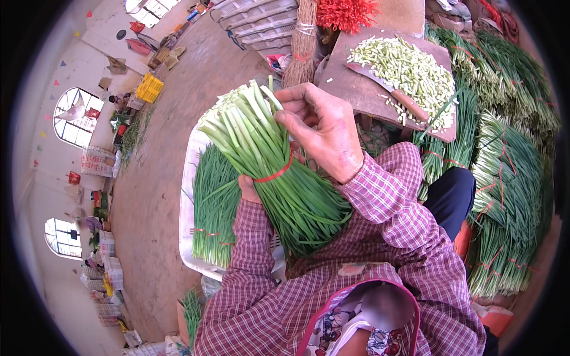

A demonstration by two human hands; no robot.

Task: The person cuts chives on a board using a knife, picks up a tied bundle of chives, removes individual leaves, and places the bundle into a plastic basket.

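My left hand [250, 188] supports a thick bundle of garlic chives [285, 196] from below, with much of that hand hidden behind the leaves. A red band [275, 172] circles the bundle around its middle. The pale cut ends point up and away from me. At those ends my right hand [324, 125] pinches one white stalk between thumb and fingers. Beneath the bundle stands a white plastic crate [186, 222], where more banded chives [216, 204] lie.
On the board [343, 89] at the upper right lie chopped white stalk ends [414, 66] and a wooden-handled knife [409, 104]. Banded chives [512, 164] are heaped to my right. A straw broom [303, 49] stands before stacked crates [258, 22]. People sit along the far left wall.
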